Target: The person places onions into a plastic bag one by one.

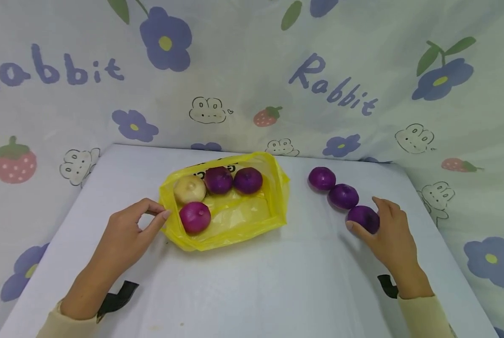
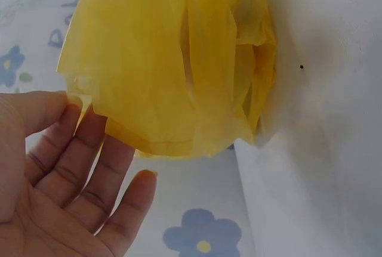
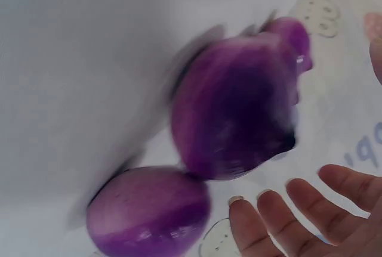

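A yellow plastic bag point(image 1: 235, 238) lies with its mouth spread wide. Inside it are a pale yellow onion point(image 1: 189, 189), a magenta onion point(image 1: 195, 217) and two dark purple onions along the back wall. My left hand point(image 1: 127, 234) pinches the bag's left rim between thumb and forefinger; the left wrist view shows the other fingers behind the film. Right of the bag, three purple onions run in a diagonal row. Over the nearest onion point(image 1: 363, 218) hovers my right hand point(image 1: 391, 239), thumb and fingers spread on either side; the right wrist view shows them apart from the onions.
The white tabletop point(image 1: 252, 291) carries the bag and the loose onions. A patterned cloth point(image 1: 243, 70) with flowers and rabbits hangs behind the table's back edge. Dark straps point(image 1: 118, 298) show at both wrists.
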### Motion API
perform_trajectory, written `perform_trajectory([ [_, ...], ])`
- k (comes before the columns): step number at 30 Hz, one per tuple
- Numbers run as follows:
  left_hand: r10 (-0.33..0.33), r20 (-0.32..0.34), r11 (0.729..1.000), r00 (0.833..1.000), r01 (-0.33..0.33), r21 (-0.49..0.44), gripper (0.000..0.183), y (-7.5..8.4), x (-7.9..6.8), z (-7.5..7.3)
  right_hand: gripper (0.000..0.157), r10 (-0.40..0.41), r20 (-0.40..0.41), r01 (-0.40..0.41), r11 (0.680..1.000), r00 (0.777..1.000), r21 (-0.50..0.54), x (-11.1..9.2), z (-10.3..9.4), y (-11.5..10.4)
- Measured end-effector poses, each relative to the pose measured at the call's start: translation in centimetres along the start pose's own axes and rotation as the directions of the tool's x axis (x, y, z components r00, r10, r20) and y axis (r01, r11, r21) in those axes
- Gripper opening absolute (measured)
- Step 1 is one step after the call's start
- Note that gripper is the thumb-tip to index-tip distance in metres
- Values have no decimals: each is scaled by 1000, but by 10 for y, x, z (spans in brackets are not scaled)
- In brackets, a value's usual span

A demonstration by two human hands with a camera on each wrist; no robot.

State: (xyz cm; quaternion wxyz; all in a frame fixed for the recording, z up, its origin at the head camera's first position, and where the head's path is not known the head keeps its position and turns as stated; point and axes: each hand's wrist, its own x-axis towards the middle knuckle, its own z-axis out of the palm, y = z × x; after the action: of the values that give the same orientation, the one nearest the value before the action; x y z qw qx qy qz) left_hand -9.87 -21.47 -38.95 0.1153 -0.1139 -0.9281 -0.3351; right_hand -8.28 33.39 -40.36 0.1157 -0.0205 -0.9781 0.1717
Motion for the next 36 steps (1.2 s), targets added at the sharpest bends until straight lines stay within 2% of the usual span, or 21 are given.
perform_trajectory([
  [5,-5,-5,1000,1000,5,8,11,-2,-1,0,84,-5,29,6,999,1000,-37,8,5,11],
  [9,-9,4,1000,1000,9,12,12,-3,-4,1,68,-16,54,18,1000,998,-22,6,10,17],
  [13,-15,1,1000,1000,15,16,12,-3,-7,1,62,-12,89,13,1000,996,-15,5,12,19],
  [25,-3,-1,1000,1000,3,14,12,-4,-5,3,74,2,141,-2,1000,990,3,5,11,19],
  [32,11,-5,1000,1000,-11,3,12,-4,-2,5,83,62,207,-61,998,976,-15,9,11,19],
  [36,8,0,1000,1000,-8,2,12,-3,-1,6,86,83,217,-79,996,973,-29,9,11,18],
])
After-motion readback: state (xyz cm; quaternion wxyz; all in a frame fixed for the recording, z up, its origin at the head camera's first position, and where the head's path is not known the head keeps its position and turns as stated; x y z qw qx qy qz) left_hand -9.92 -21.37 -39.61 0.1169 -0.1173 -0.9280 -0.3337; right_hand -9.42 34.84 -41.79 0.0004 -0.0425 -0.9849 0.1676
